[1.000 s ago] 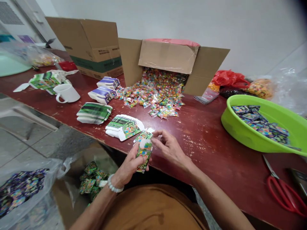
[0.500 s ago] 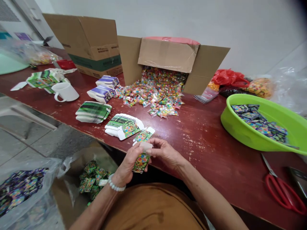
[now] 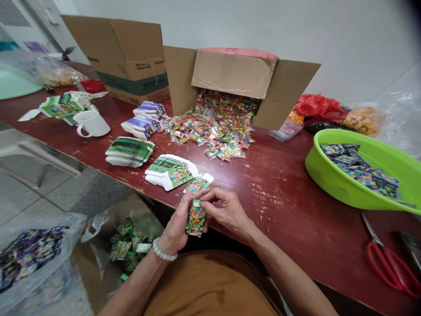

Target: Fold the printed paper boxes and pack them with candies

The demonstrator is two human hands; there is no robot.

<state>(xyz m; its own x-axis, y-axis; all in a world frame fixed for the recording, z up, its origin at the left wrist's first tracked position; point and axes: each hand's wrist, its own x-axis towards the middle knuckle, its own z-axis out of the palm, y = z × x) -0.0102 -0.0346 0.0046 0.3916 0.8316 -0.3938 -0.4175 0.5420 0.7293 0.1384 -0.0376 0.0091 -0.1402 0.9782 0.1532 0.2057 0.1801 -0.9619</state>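
Observation:
Upright at the table's front edge, a small green printed candy box (image 3: pixel 196 219) is held in my left hand (image 3: pixel 179 226), thumb along one side and fingers round the other. The thumb and fingertips of my right hand (image 3: pixel 226 208) pinch the top end of that box, partly hiding its flap. Just beyond my hands lie a loose flat green box (image 3: pixel 199 183) and a fanned stack of flat green boxes (image 3: pixel 167 171). Farther left is a second fanned green stack (image 3: pixel 130 151). Wrapped candies (image 3: pixel 223 131) spill from a cardboard carton (image 3: pixel 233 74) lying on its side.
Right: a lime-green basin (image 3: pixel 355 197) with dark packets, and red-handled scissors (image 3: pixel 388 263). Left: a white mug (image 3: pixel 92 124), purple boxes (image 3: pixel 141 126) and a closed-sided carton (image 3: pixel 131 61). Below the table edge, filled green boxes (image 3: pixel 128 245) lie in a carton beside a plastic bag (image 3: pixel 59 281).
The white top flap that stood up from the box has been folded down, so the box top now looks closed. The right fingers have come down onto the top end.

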